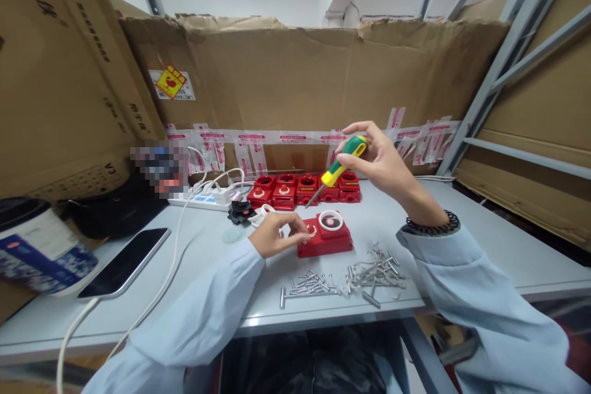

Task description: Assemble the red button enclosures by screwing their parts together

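A red box-shaped housing [325, 245] lies on the table in front of me, with a white ring [331, 220] around a round window on its right part and a small red knob on its left. My left hand [279, 233] reaches to the housing's left end, thumb and forefinger pinched together there; what is between them, if anything, is too small to make out. Raised above the housing, my right hand [369, 154] grips a green and yellow screwdriver [344, 160] by its handle. Its shaft slants down to the left, the tip apart from the housing.
Several red housings [307, 189] stand in a row behind. Loose screws [311, 283], a T-shaped metal tool [283, 298] and a second hardware pile [376, 268] lie near the front edge. Leftward are a power strip [198, 200], black part [241, 212], phone [127, 261] and tub [41, 246].
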`<state>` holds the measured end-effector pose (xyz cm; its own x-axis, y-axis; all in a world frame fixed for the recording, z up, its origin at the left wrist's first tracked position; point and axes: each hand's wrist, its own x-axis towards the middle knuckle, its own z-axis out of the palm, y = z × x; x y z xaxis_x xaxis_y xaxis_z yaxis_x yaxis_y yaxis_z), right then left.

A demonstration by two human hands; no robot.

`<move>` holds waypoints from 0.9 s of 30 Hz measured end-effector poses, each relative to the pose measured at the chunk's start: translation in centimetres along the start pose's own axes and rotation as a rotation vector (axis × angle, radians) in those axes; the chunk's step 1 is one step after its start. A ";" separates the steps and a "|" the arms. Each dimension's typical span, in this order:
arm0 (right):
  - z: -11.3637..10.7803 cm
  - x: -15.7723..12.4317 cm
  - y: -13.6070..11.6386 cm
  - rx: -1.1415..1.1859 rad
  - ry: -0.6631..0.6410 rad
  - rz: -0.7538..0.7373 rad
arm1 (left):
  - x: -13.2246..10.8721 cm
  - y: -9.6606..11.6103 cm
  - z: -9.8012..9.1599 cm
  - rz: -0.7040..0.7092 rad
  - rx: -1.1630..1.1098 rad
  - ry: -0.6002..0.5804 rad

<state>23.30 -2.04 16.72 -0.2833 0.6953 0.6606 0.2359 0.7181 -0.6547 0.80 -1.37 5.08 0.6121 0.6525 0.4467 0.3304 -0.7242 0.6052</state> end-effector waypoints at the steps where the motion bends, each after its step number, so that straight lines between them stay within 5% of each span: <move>1: -0.3 -0.1 0.3 0.007 0.049 0.017 | -0.3 0.5 0.3 0.029 -0.002 -0.074; 7: -0.4 -0.9 1.6 -0.021 0.081 0.103 | -1.4 1.4 2.3 0.145 0.157 -0.332; 10: 0.3 -1.3 1.8 -0.045 0.041 0.086 | -1.3 1.3 1.7 0.156 0.168 -0.254; 15: 2.9 -2.6 1.6 -0.103 -0.021 0.070 | -1.1 0.1 -0.3 0.017 0.246 0.085; 22: 5.1 -3.3 2.1 -0.195 -0.063 0.037 | -1.1 -2.9 2.0 -0.134 0.277 -0.067; 27: 4.9 -3.7 2.8 -0.192 -0.047 0.067 | -0.7 -3.1 2.4 -0.109 0.265 -0.100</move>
<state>20.43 -2.74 10.62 -0.3034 0.7428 0.5969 0.4271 0.6660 -0.6116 1.11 -0.13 1.30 0.6261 0.7141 0.3131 0.5663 -0.6925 0.4469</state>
